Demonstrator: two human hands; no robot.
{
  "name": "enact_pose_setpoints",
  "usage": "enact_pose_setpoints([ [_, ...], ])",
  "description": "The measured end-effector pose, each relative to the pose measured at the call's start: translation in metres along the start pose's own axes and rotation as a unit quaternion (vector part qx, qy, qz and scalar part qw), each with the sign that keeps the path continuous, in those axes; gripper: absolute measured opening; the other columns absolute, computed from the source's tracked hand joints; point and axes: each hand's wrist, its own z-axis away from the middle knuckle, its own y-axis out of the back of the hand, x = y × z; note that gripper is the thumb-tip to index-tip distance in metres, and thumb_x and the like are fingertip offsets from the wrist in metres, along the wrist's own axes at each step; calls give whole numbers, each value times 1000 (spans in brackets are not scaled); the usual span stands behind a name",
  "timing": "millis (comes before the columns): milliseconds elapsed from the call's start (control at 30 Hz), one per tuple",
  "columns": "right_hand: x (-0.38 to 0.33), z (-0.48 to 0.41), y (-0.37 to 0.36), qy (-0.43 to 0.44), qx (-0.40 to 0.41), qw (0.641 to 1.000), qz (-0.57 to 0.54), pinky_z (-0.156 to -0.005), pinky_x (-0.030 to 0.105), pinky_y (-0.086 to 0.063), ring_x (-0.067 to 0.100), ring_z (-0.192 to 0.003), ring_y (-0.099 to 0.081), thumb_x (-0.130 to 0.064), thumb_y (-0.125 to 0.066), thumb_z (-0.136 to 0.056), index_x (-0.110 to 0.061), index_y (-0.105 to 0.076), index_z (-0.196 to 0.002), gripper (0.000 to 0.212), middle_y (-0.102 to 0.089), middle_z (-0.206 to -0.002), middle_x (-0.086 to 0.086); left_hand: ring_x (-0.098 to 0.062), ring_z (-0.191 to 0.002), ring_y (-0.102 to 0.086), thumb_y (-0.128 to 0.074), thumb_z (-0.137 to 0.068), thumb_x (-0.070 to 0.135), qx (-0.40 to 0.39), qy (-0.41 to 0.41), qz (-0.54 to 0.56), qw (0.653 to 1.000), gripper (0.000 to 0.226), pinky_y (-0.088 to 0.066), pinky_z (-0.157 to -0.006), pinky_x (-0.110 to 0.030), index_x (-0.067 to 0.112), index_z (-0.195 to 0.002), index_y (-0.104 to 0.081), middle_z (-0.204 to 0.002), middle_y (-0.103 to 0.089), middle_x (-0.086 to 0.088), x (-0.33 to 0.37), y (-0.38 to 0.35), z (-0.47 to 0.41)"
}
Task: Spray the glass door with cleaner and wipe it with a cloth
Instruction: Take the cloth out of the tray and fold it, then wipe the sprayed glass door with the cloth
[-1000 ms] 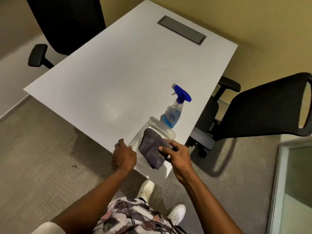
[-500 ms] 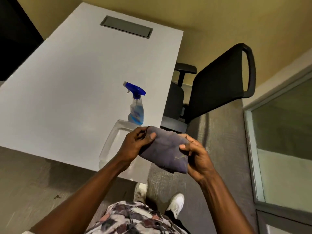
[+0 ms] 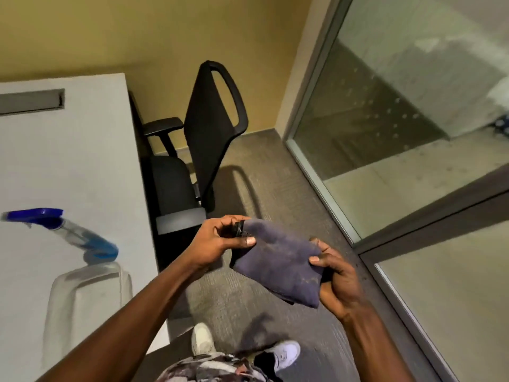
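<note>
A folded dark purple-grey cloth (image 3: 281,261) hangs in the air between both hands, over the carpet. My left hand (image 3: 220,241) pinches its upper left corner. My right hand (image 3: 334,277) grips its right edge from below. The spray bottle (image 3: 68,234), clear with blue liquid and a blue trigger head, stands on the white table (image 3: 68,161) at the left, away from both hands. The glass door (image 3: 413,106) with its grey metal frame fills the right side; droplets speckle its pane.
A clear plastic tray (image 3: 85,296) lies on the table's near corner beside the bottle. A black office chair (image 3: 203,150) stands between the table and the glass. Grey carpet runs between chair and door. My white shoes (image 3: 285,354) show below.
The cloth was lifted out of the clear tray, and both hands now hold it off the table. My view has swung right, from the table toward the glass door.
</note>
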Motion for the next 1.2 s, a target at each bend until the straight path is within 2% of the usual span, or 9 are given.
enact_pose_setpoints([
  [100,-23,29,41,45,36,998,4,-60,29,-50,17,-70,-57,-6,-74,-66,-14,-61,-78,19,-57,-77,5,0,-60,-59,-89,-83,-7,-75,-13,-30,997,42,-51,-66,-15,26,-63,-73,-63,-66,13,13,-48,-26],
  [200,-50,57,84,89,90,992,22,-63,28,-55,19,-74,-62,-3,-69,-74,-11,-67,-88,16,-64,-83,8,-2,-55,-48,-98,-70,11,-106,-21,-30,994,40,-45,-58,-16,26,-63,-62,-60,-51,10,22,-100,-45],
  [300,-78,80,120,115,130,982,78,-67,27,-56,20,-78,-64,-4,-75,-75,-5,-66,-98,25,-68,-88,11,-6,-66,-65,-102,-67,8,-128,-33,-39,990,36,-57,-68,-19,24,-87,-76,-71,-68,7,28,-142,-61],
  [400,-101,102,154,130,161,970,128,-74,33,-55,27,-87,-64,-4,-87,-77,3,-67,-101,31,-71,-95,15,-8,-86,-78,-100,-75,3,-157,-49,-53,985,51,-62,-81,-19,23,-119,-83,-95,-83,1,36,-185,-74],
  [533,-123,130,199,171,238,940,172,-79,35,-62,30,-90,-70,-9,-83,-79,4,-74,-105,31,-76,-97,19,-5,-83,-79,-97,-78,13,-170,-75,-84,979,24,-61,-79,-16,26,-96,-86,-89,-86,4,45,-248,-91],
  [700,-138,159,248,206,336,893,215,-82,35,-65,22,-87,-77,5,-85,-84,-6,-80,-101,20,-84,-98,13,-9,-84,-81,-97,-82,9,-183,-87,-144,969,22,-62,-79,-18,19,-96,-84,-91,-88,-3,49,-317,-104],
  [867,-148,182,282,226,427,851,205,-91,47,-65,33,-91,-80,2,-90,-80,-10,-80,-97,23,-85,-97,11,-6,-80,-78,-102,-79,18,-205,-109,-177,957,23,-62,-76,-18,25,-91,-84,-85,-84,4,48,-372,-116],
  [1033,-162,203,310,211,443,840,231,-82,43,-65,23,-84,-78,-6,-92,-79,-20,-80,-93,24,-84,-92,5,-9,-82,-77,-102,-75,21,-271,-123,-173,939,28,-65,-83,-23,17,-96,-84,-89,-84,1,59,-421,-131],
  [1200,-187,217,328,182,363,869,284,-82,29,-60,12,-91,-74,-23,-98,-76,-30,-82,-109,38,-83,-99,-2,-11,-88,-76,-98,-83,18,-368,-119,-204,899,21,-62,-87,-30,11,-97,-84,-98,-86,-15,89,-478,-158],
])
